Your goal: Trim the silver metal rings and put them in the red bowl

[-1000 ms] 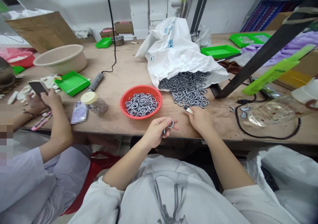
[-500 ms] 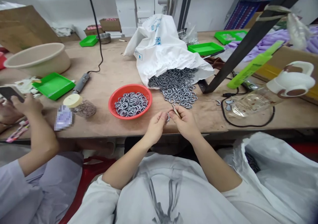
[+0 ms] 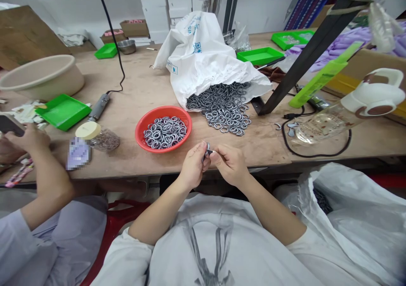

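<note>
My left hand (image 3: 193, 166) pinches a small grey ring (image 3: 207, 147) upright between thumb and fingers, just beyond the table's front edge. Close against it, my right hand (image 3: 231, 164) is closed around a thin tool whose dark tip (image 3: 209, 151) touches or lies beside the ring; its kind is unclear, and the rest is hidden in my fingers. Left of my hands stands a red bowl (image 3: 138, 134) filled with grey rings (image 3: 165, 133). Beyond them, a heap of similar rings (image 3: 226, 114) spills from a white sack (image 3: 203, 68) lying on its side.
A slanted black metal post (image 3: 293, 64) and a clear bottle (image 3: 323, 125) with a cable stand at right. Leftward are a lidded jar (image 3: 106, 139), a green tray (image 3: 63, 112) and a grey corded tool (image 3: 100, 106). A co-worker's hand (image 3: 33, 140) holds a phone.
The tan, thin tool that showed in my right hand is now mostly hidden, with a dark tip at the ring. My right fingers have curled in towards my left hand. The view has shifted slightly.
</note>
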The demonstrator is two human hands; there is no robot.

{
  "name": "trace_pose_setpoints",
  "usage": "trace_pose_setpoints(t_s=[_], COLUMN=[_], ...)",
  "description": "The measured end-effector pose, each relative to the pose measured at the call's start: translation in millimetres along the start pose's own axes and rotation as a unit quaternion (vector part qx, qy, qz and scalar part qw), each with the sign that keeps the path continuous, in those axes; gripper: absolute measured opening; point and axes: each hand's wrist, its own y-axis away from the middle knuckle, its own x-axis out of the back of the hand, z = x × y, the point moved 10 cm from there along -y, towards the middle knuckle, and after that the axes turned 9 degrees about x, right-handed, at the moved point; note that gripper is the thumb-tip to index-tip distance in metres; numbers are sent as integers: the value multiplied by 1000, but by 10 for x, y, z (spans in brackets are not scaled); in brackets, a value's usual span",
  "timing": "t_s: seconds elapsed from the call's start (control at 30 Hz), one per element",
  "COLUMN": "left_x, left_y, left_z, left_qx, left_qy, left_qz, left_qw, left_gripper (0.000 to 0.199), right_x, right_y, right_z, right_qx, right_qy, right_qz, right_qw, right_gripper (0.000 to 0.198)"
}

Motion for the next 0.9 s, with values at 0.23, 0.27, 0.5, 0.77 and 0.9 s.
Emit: trace_pose_setpoints(t_s=[0.23, 0.27, 0.5, 0.77, 0.9], left_x=[-113, -153, 248, 741, 278], left_y=[69, 104, 257, 32, 338], left_z=[-101, -102, 1044, 1360, 1165], left_qx=[-4, -3, -242, -182, -347], left_qy=[-41, -59, -442, -766, -635], left_qz=[-62, -80, 142, 315, 215], left_qw=[997, 995, 852, 529, 656], left_gripper=[59, 58, 49, 41, 36], right_x=[-28, -29, 178, 1, 47], right_y=[10, 20, -33, -288, -274], right_z=[145, 302, 1195, 1328, 1113], right_qx=[-29, -64, -251, -239, -222], right_qy=[-27, -26, 224, 393, 184], right_qz=[-17, -18, -81, -230, -110], right_qw=[999, 997, 938, 858, 951], right_gripper=[43, 49, 37, 31, 22])
